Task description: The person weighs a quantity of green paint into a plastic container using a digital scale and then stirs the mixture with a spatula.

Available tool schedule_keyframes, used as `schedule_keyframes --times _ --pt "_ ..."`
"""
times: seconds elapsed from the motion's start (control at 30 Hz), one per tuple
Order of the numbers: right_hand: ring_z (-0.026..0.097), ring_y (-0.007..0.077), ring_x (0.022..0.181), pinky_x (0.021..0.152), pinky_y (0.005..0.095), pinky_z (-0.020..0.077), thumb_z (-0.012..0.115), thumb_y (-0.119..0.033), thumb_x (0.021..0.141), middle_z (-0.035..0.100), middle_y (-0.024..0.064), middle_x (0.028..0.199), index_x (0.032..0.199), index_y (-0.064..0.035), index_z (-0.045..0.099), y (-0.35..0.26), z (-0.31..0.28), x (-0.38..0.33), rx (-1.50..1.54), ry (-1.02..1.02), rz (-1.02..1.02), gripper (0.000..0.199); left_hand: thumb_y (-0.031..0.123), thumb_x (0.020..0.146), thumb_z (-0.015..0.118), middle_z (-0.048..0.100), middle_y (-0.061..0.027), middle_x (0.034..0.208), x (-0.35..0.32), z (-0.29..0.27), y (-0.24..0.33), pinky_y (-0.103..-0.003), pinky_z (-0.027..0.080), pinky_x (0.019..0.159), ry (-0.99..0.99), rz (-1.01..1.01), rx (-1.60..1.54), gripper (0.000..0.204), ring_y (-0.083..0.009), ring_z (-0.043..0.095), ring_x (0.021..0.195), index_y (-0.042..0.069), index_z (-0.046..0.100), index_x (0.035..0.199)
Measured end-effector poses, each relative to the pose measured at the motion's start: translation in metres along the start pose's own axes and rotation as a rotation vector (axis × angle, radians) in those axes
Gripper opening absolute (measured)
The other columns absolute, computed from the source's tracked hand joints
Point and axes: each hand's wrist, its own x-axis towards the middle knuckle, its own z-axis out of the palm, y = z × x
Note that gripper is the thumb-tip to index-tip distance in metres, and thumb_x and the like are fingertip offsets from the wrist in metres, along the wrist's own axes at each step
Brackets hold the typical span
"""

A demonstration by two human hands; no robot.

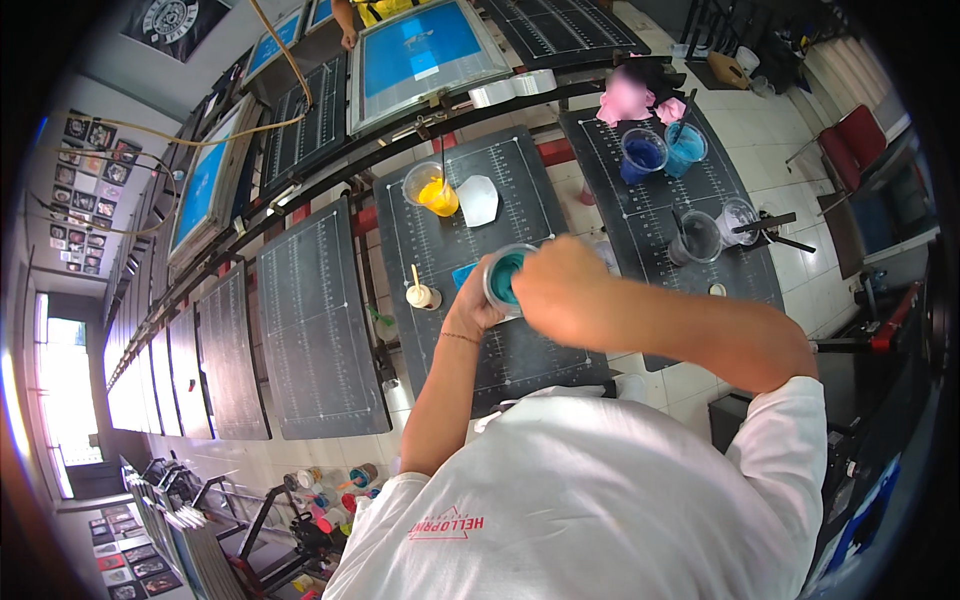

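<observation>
A clear plastic cup of teal ink (507,277) is held over the middle black board (520,365). My left hand (472,302) wraps around the cup's left side. Over its right rim, my right hand (562,283) is closed, and whatever it grips is hidden behind the fingers. Beyond the cup, a clear cup of yellow ink (437,197) with a stick in it stands beside a white sheet (479,202). To the left is a small cream-coloured pot (424,297) with a stick. Something flat and blue (463,275) shows behind my left hand.
On the right board (740,268) stand cups of dark blue (643,157) and light blue ink (685,148), grey cups (694,240) and pink cloth (620,104). Framed screens (425,55) lie across the back, near another person's hand (349,40). More boards (320,330) line the left.
</observation>
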Motion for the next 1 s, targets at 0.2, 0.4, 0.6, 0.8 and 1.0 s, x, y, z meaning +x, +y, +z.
schedule_keyframes --times 0.2,0.4,0.6,0.8,1.0 --pt "0.071 0.0325 0.072 0.065 0.0405 0.0561 0.067 -0.012 0.073 0.071 0.0179 0.078 0.074 -0.0038 0.074 0.023 -0.014 -0.006 0.011 0.085 0.043 0.011 0.027 0.106 0.036 0.066 -0.0182 0.119 0.002 0.004 -0.008 -0.042 0.059 0.093 0.007 0.007 0.01 0.042 -0.0281 0.067 0.109 -0.005 0.057 0.122" --pt "0.071 0.0287 0.069 0.061 0.039 0.054 0.069 -0.014 0.072 0.07 0.0147 0.07 0.067 -0.0068 0.072 0.012 0.006 -0.004 -0.046 -0.033 0.056 0.009 0.028 0.104 0.034 0.067 -0.0175 0.117 0.008 0.008 -0.009 -0.039 0.059 0.091 0.032 0.058 0.037 0.043 -0.027 0.068 0.106 -0.004 0.057 0.121" --pt "0.071 0.0286 0.072 0.062 0.0388 0.0541 0.07 -0.013 0.072 0.071 0.0133 0.072 0.072 -0.0072 0.074 0.024 0.004 0.004 -0.045 0.049 0.076 0.008 0.029 0.104 0.033 0.067 -0.0175 0.115 0.016 -0.002 -0.007 -0.041 0.058 0.093 0.099 0.039 0.035 0.043 -0.0277 0.068 0.104 -0.002 0.058 0.12" --pt "0.072 0.0326 0.081 0.073 0.0428 0.0579 0.068 -0.008 0.073 0.072 0.0177 0.078 0.082 -0.0028 0.076 0.028 -0.018 0.009 -0.081 -0.058 0.09 0.013 0.03 0.107 0.032 0.062 -0.0185 0.127 0.008 -0.003 -0.015 -0.043 0.057 0.096 -0.045 0.033 -0.048 0.044 -0.0304 0.065 0.113 -0.002 0.055 0.127" --pt "0.073 0.0277 0.081 0.071 0.0384 0.0578 0.072 -0.011 0.071 0.072 0.015 0.078 0.081 -0.0042 0.076 0.014 -0.018 0.005 -0.111 -0.157 0.047 0.012 0.026 0.108 0.029 0.057 -0.0184 0.133 0.008 -0.007 -0.036 -0.043 0.057 0.098 -0.025 -0.009 -0.002 0.043 -0.0297 0.061 0.119 -0.001 0.048 0.136"
